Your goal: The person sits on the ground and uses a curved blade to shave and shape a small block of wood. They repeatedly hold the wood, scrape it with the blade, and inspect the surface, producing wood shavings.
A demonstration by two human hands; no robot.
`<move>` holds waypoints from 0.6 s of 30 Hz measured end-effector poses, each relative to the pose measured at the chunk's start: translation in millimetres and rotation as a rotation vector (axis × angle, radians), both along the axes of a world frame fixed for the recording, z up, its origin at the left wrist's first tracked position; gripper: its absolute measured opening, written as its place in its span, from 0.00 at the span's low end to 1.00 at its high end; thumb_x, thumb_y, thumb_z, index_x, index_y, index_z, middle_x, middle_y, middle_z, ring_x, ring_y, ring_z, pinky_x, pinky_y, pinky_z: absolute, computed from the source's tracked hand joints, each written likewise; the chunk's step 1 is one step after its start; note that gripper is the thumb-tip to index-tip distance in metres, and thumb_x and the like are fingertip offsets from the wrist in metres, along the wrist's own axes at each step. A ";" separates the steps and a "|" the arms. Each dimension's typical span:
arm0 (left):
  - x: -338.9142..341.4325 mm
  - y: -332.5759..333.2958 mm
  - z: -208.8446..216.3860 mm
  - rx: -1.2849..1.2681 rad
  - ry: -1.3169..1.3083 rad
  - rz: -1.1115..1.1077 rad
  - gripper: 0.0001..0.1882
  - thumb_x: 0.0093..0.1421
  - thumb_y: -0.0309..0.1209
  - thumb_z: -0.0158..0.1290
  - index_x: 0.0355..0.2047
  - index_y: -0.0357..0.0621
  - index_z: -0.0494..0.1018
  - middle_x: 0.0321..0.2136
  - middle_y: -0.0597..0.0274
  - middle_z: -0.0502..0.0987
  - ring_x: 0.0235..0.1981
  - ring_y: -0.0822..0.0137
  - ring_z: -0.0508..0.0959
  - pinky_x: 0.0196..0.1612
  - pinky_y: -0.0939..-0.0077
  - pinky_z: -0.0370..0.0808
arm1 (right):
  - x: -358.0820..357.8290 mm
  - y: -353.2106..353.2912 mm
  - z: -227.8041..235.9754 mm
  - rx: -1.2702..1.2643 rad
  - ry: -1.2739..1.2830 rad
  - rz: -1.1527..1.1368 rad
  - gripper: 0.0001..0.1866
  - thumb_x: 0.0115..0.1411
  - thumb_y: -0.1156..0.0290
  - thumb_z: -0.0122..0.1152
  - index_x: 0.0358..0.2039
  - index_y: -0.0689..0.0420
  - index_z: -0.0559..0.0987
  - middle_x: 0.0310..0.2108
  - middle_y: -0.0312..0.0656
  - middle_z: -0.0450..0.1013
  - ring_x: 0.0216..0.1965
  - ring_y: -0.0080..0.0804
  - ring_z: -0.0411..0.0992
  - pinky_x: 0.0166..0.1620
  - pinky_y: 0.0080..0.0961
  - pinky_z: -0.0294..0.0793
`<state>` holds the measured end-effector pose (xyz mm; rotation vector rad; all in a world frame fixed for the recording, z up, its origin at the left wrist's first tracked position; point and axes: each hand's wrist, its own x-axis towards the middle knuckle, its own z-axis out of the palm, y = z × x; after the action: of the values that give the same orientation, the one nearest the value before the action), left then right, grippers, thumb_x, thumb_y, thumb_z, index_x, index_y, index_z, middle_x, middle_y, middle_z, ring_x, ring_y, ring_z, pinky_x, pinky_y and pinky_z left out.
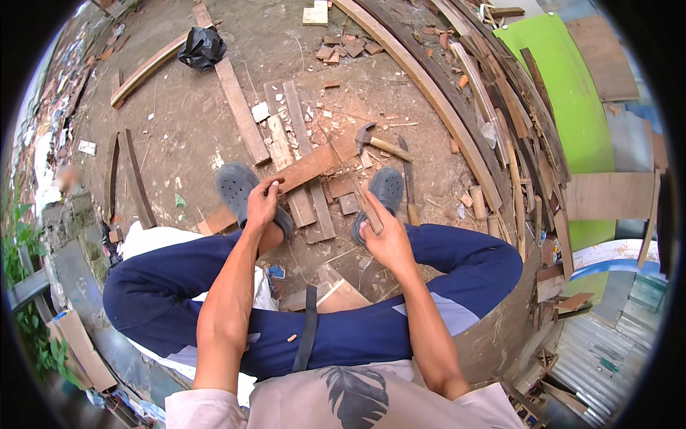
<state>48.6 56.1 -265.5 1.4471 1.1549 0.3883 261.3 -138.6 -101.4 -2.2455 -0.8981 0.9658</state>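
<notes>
My left hand (262,205) is closed in a pinch beside the left end of a reddish-brown plank (311,169). Whatever its fingertips hold is too small to make out. In my right hand (390,239) is a short wooden strip (366,203), pointing away from me above my right shoe. The plank lies slantwise across narrower boards (306,132) on the ground between my feet. At its right end rests a claw hammer (386,148) with a wooden handle. Close by lies a slim tool (408,179) with a dark shaft and wooden grip.
Long timbers (429,100) and a green panel (561,100) line the right side. Ahead lie broken brick pieces (350,47) and a black plastic bag (201,48). White sacking (164,240) sits under my left leg, and wood offcuts (339,294) lie before my lap.
</notes>
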 end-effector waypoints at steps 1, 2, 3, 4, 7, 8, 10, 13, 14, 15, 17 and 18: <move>-6.8 -0.6 -2.5 0.007 0.005 0.017 0.17 0.73 0.34 0.47 0.54 0.37 0.77 0.50 0.57 0.82 0.42 0.65 0.83 0.48 0.71 0.79 | -7.4 4.6 25.6 -0.023 0.021 -0.001 0.30 0.61 0.73 0.61 0.66 0.52 0.71 0.51 0.60 0.77 0.53 0.56 0.77 0.55 0.36 0.75; -7.2 2.3 -7.4 0.028 0.009 0.038 0.16 0.72 0.33 0.48 0.53 0.38 0.78 0.49 0.57 0.82 0.42 0.66 0.83 0.48 0.71 0.79 | -10.7 6.9 40.4 -0.044 0.031 -0.009 0.30 0.61 0.73 0.61 0.66 0.52 0.71 0.51 0.59 0.78 0.53 0.56 0.77 0.55 0.36 0.75; -7.4 5.5 -12.5 0.048 0.014 0.060 0.16 0.71 0.33 0.49 0.53 0.40 0.79 0.49 0.57 0.83 0.41 0.67 0.83 0.47 0.71 0.79 | -12.5 4.0 40.2 -0.019 0.018 0.009 0.31 0.61 0.73 0.62 0.66 0.49 0.71 0.45 0.60 0.78 0.45 0.57 0.77 0.49 0.39 0.76; -5.0 5.0 -17.6 0.061 0.013 0.072 0.16 0.70 0.33 0.50 0.52 0.41 0.79 0.48 0.58 0.84 0.41 0.69 0.82 0.46 0.72 0.78 | -13.4 -4.7 42.0 0.000 0.000 0.016 0.32 0.61 0.73 0.62 0.67 0.47 0.70 0.40 0.60 0.78 0.37 0.58 0.77 0.44 0.42 0.76; -4.8 7.3 -28.5 0.181 -0.012 0.014 0.15 0.70 0.32 0.49 0.50 0.39 0.80 0.50 0.58 0.83 0.41 0.67 0.82 0.48 0.72 0.77 | -9.8 -17.4 26.0 0.156 -0.085 0.026 0.33 0.61 0.73 0.62 0.68 0.44 0.70 0.37 0.60 0.79 0.31 0.59 0.78 0.39 0.43 0.77; -2.0 8.0 -25.3 0.126 -0.031 0.033 0.14 0.70 0.32 0.49 0.49 0.38 0.79 0.50 0.57 0.83 0.41 0.66 0.82 0.48 0.71 0.77 | -8.6 -21.3 15.2 0.224 -0.115 0.028 0.33 0.61 0.73 0.62 0.68 0.44 0.70 0.38 0.60 0.80 0.31 0.60 0.78 0.40 0.43 0.77; 1.6 7.5 -18.4 0.010 -0.064 0.069 0.14 0.71 0.32 0.48 0.47 0.37 0.79 0.48 0.57 0.83 0.42 0.66 0.82 0.49 0.71 0.77 | -1.6 -14.6 -7.6 0.262 -0.147 0.035 0.33 0.61 0.73 0.62 0.67 0.44 0.70 0.39 0.60 0.80 0.35 0.61 0.79 0.43 0.43 0.78; 3.3 6.0 -13.6 -0.058 -0.065 0.088 0.13 0.72 0.32 0.46 0.44 0.37 0.77 0.44 0.58 0.83 0.41 0.66 0.82 0.47 0.70 0.77 | 1.6 2.9 -6.4 0.088 -0.038 -0.014 0.31 0.61 0.73 0.61 0.67 0.48 0.70 0.48 0.59 0.78 0.48 0.57 0.77 0.53 0.38 0.75; 2.8 5.6 -11.7 -0.083 -0.081 0.093 0.13 0.72 0.32 0.45 0.43 0.37 0.76 0.43 0.58 0.83 0.41 0.67 0.81 0.47 0.70 0.77 | 0.6 7.2 -0.1 -0.009 0.029 -0.035 0.31 0.61 0.74 0.60 0.66 0.51 0.71 0.52 0.58 0.77 0.54 0.55 0.77 0.57 0.36 0.74; 3.4 4.6 -10.2 -0.109 -0.097 0.096 0.12 0.72 0.32 0.45 0.43 0.38 0.76 0.42 0.59 0.83 0.40 0.67 0.81 0.46 0.70 0.77 | -2.0 5.5 8.4 0.012 0.014 -0.031 0.31 0.61 0.73 0.60 0.66 0.49 0.70 0.48 0.60 0.78 0.51 0.58 0.77 0.54 0.39 0.75; -0.5 6.8 -6.6 -0.150 -0.121 0.118 0.12 0.72 0.32 0.43 0.41 0.39 0.74 0.40 0.58 0.83 0.39 0.68 0.80 0.45 0.70 0.76 | -8.4 -3.2 29.7 0.060 -0.014 -0.008 0.32 0.62 0.72 0.61 0.67 0.44 0.70 0.41 0.62 0.79 0.43 0.64 0.78 0.49 0.44 0.77; -1.7 8.4 -5.7 -0.168 -0.132 0.128 0.11 0.72 0.32 0.42 0.40 0.39 0.74 0.40 0.58 0.83 0.38 0.67 0.80 0.45 0.70 0.76 | -10.5 -7.9 39.7 0.070 -0.009 -0.001 0.31 0.62 0.72 0.61 0.67 0.45 0.70 0.41 0.63 0.79 0.43 0.64 0.78 0.49 0.44 0.77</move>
<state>46.9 64.5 -271.2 1.1882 1.1476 0.4576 250.8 -146.5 -61.8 -2.1926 -0.9204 0.9105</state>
